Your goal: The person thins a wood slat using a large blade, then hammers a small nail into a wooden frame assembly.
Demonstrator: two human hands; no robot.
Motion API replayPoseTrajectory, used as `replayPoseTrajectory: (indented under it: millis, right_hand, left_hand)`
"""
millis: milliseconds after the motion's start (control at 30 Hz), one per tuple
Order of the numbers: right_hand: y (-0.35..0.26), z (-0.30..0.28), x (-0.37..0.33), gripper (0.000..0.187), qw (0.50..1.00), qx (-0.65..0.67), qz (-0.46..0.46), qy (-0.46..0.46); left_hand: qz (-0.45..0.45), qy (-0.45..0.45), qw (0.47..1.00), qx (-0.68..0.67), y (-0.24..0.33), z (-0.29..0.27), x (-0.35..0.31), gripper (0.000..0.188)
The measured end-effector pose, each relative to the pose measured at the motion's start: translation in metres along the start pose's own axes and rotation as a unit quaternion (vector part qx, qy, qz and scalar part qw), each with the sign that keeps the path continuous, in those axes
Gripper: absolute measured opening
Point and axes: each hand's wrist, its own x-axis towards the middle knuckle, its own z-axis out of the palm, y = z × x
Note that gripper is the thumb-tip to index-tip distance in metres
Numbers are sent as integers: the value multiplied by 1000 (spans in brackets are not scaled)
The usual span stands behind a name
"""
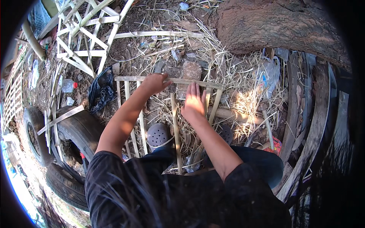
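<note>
A bamboo frame lies before me: a crosswise bamboo strip [127, 78] with several thin slats [142, 125] running from it toward my body. My left hand [153, 85] is bent over the crosswise strip left of its middle, its fingers curled and partly hidden. To its right, my right hand [194, 103] rests with fingers stretched out across the strip, close to a brick-like block [192, 71] beneath and beyond it. A loose-looking slat [175, 129] stands between my forearms; whether its far end is joined to the strip, I cannot tell.
At the far left stands a bamboo lattice [91, 32]. Old tyres [81, 127] and a black plastic bag [102, 91] are on the left. A thick tree trunk [281, 24] fills the far right. Bamboo shavings [243, 72] litter the ground; a hammer-like tool [268, 123] is at right.
</note>
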Motion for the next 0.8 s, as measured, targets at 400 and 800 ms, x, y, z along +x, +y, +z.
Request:
replayPoseTrajectory:
  millis: [400, 800]
  right_hand:
    - [-8, -29, 31, 94, 990, -37, 11, -137]
    - [-8, -31, 19, 88, 992, 4, -23, -127]
  left_hand:
    - [18, 120, 988, 91, -10, -1, -18, 51]
    - [-234, 289, 923, -100, -165, -19, -201, 13]
